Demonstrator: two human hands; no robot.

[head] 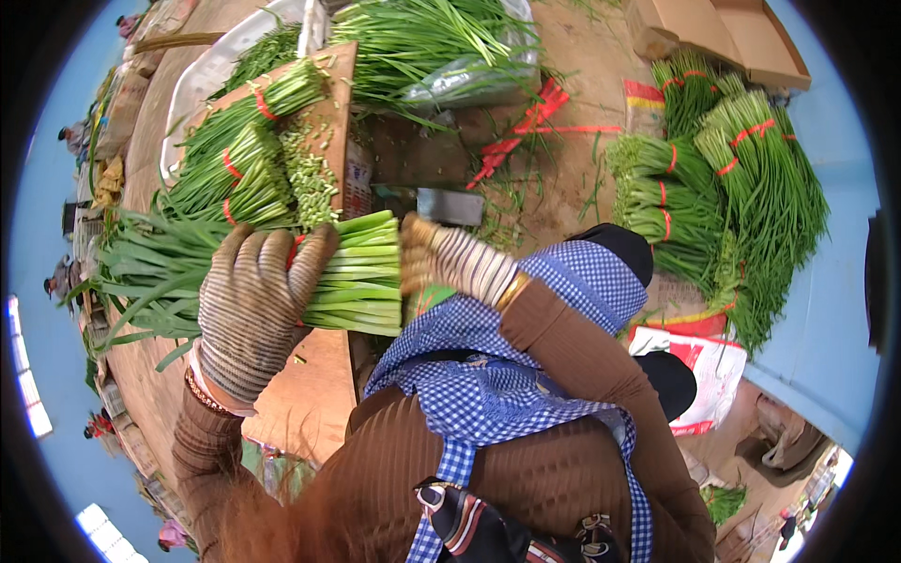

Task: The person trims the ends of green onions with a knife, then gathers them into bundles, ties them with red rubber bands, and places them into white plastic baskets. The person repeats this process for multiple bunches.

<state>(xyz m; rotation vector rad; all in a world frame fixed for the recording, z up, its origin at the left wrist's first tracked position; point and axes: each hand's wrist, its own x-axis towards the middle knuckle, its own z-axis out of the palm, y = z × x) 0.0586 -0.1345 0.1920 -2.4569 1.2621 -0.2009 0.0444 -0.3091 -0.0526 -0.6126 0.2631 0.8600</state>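
Note:
My left hand (257, 302), in a striped knit glove with brown-stained fingers, grips a thick bundle of garlic chives (355, 274) from above. A red tie shows beside the thumb. The bundle's long leaves spread left over the wooden board, and its pale cut ends face right. My right hand (450, 257), gloved the same way, is at those cut ends with its fingers blurred; I cannot tell if they touch. Behind the left hand, smaller red-tied chive bundles (239, 158) lie on the board (341, 91) beside a heap of chopped stem ends (310, 176).
Loose chives (422, 42) fill a plastic-lined container at the back. Red ties (521, 134) and a grey block (450, 206) are beyond my right hand. Several tied bundles (746, 162) are stacked at right, below an open cardboard box (718, 35). People are far off at left.

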